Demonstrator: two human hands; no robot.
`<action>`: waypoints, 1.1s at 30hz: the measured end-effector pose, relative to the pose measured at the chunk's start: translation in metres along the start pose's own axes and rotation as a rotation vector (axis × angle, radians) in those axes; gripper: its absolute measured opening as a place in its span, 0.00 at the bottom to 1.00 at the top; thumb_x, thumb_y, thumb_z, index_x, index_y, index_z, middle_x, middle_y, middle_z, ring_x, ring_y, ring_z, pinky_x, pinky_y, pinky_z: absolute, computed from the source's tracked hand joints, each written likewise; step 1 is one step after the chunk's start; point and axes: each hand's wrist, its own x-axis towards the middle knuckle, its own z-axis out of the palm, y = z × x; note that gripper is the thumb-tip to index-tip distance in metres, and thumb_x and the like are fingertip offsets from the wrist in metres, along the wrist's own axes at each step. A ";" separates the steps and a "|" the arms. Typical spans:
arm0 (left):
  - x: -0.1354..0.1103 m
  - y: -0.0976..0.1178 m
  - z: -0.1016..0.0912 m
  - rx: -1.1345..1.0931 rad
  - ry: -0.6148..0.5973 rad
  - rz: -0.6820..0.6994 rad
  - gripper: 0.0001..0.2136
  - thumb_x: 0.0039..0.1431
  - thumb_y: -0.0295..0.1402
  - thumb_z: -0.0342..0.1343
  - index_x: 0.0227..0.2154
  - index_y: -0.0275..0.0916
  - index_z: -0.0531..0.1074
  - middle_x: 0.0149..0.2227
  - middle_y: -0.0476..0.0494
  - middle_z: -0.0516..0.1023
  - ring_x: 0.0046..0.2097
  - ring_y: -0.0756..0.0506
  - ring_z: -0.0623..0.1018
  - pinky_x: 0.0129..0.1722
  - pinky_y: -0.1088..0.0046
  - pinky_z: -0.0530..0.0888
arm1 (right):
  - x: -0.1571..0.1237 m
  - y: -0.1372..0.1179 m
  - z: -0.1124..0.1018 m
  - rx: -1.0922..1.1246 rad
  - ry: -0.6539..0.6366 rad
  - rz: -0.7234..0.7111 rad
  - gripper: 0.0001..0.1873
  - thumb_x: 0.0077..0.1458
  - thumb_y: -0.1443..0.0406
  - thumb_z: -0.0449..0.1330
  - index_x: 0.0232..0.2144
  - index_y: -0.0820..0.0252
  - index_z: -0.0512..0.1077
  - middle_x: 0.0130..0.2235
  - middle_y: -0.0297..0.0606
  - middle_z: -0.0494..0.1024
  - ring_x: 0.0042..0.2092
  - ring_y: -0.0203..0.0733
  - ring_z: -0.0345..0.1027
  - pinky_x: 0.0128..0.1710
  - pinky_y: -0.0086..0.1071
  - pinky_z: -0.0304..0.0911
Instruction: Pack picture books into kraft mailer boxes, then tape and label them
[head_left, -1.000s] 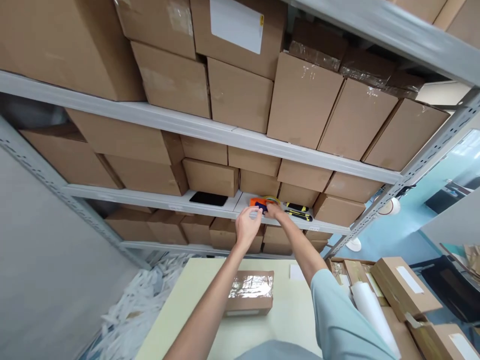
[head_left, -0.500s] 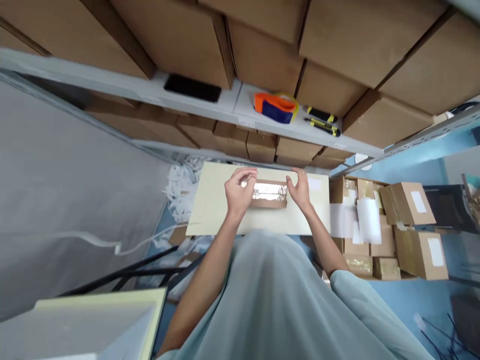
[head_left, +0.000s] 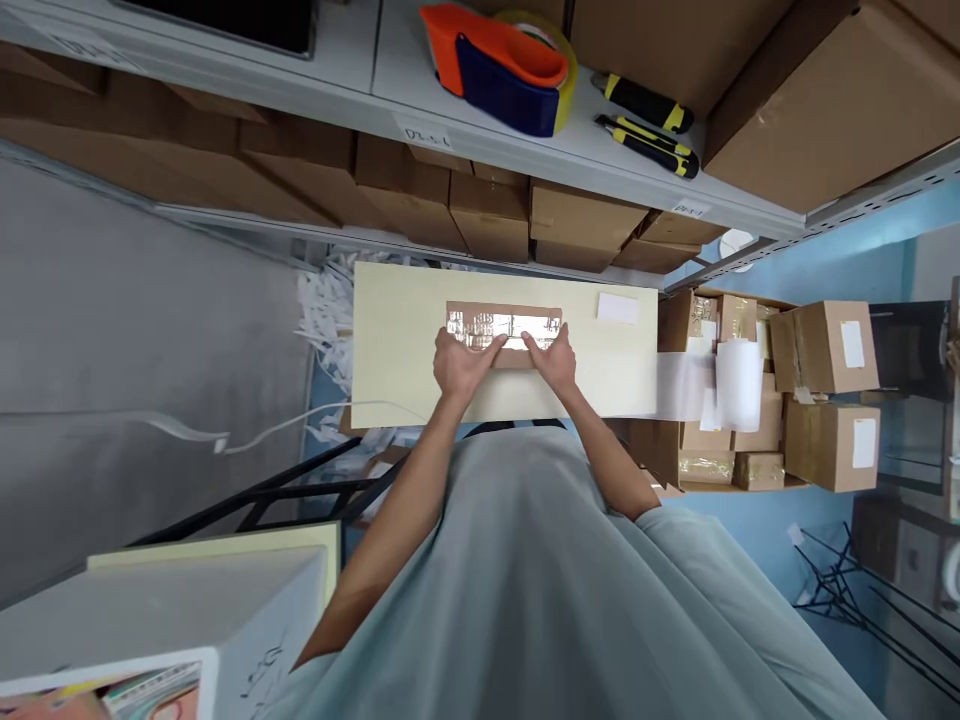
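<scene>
A small flat brown cardboard box (head_left: 504, 310) lies on the pale yellow tabletop (head_left: 397, 345), with shiny clear tape (head_left: 480, 324) running along its upper face. My left hand (head_left: 461, 368) grips its near left part, thumb stretched over the tape toward the middle. At the near right corner, my right hand (head_left: 555, 362) holds it the same way, and the two thumb tips come close together. My other fingers are partly hidden along the box's sides. To the right of the box lies a white paper slip (head_left: 618, 308).
Above the table's far edge, a metal shelf (head_left: 300, 75) carries an orange and blue tape dispenser (head_left: 517, 70) and yellow-black cutters (head_left: 651, 130). A large open carton of taped boxes (head_left: 825, 350) stands at right, with a white roll (head_left: 738, 392). Shredded paper (head_left: 330, 310) lies left.
Both hands have come down from above the box's ends onto it, thumbs now on the tape. The camera view has shifted, so the shelf appears higher and larger.
</scene>
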 end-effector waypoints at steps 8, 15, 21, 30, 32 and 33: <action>0.019 -0.002 -0.023 0.222 -0.086 -0.098 0.23 0.69 0.55 0.58 0.46 0.38 0.82 0.42 0.32 0.86 0.49 0.30 0.84 0.49 0.59 0.76 | 0.019 0.038 0.018 0.236 0.004 -0.082 0.41 0.79 0.45 0.36 0.81 0.62 0.48 0.64 0.53 0.81 0.63 0.60 0.77 0.64 0.51 0.71; 0.023 -0.014 -0.034 0.071 -0.063 0.042 0.24 0.74 0.44 0.49 0.58 0.32 0.78 0.57 0.23 0.83 0.61 0.27 0.79 0.62 0.51 0.74 | 0.015 0.045 0.011 0.277 0.092 -0.143 0.48 0.78 0.41 0.33 0.79 0.74 0.52 0.78 0.59 0.61 0.80 0.57 0.53 0.79 0.49 0.53; 0.004 0.002 -0.016 0.026 0.039 0.099 0.30 0.67 0.40 0.59 0.67 0.28 0.70 0.63 0.17 0.76 0.68 0.23 0.72 0.71 0.40 0.66 | 0.000 0.038 0.013 0.166 0.281 -0.213 0.30 0.77 0.55 0.50 0.71 0.67 0.67 0.64 0.61 0.74 0.68 0.60 0.67 0.69 0.53 0.66; 0.001 0.000 -0.060 -0.141 0.101 0.131 0.21 0.61 0.33 0.67 0.57 0.41 0.75 0.54 0.37 0.84 0.54 0.36 0.85 0.61 0.54 0.79 | -0.022 0.037 -0.017 0.189 0.398 -0.362 0.19 0.72 0.57 0.59 0.59 0.59 0.71 0.57 0.50 0.78 0.51 0.51 0.77 0.54 0.44 0.75; -0.004 -0.006 -0.061 -0.213 0.117 0.087 0.19 0.60 0.30 0.67 0.53 0.41 0.72 0.53 0.38 0.84 0.54 0.39 0.85 0.60 0.59 0.79 | -0.027 0.040 -0.014 0.157 0.388 -0.370 0.15 0.72 0.58 0.58 0.56 0.58 0.71 0.55 0.49 0.79 0.51 0.52 0.78 0.53 0.44 0.75; -0.006 -0.010 -0.059 -0.234 0.116 0.061 0.18 0.59 0.29 0.66 0.52 0.41 0.71 0.52 0.38 0.85 0.55 0.39 0.86 0.59 0.60 0.79 | -0.029 0.043 -0.010 0.135 0.361 -0.359 0.13 0.72 0.60 0.58 0.54 0.57 0.71 0.53 0.49 0.79 0.51 0.52 0.78 0.53 0.44 0.75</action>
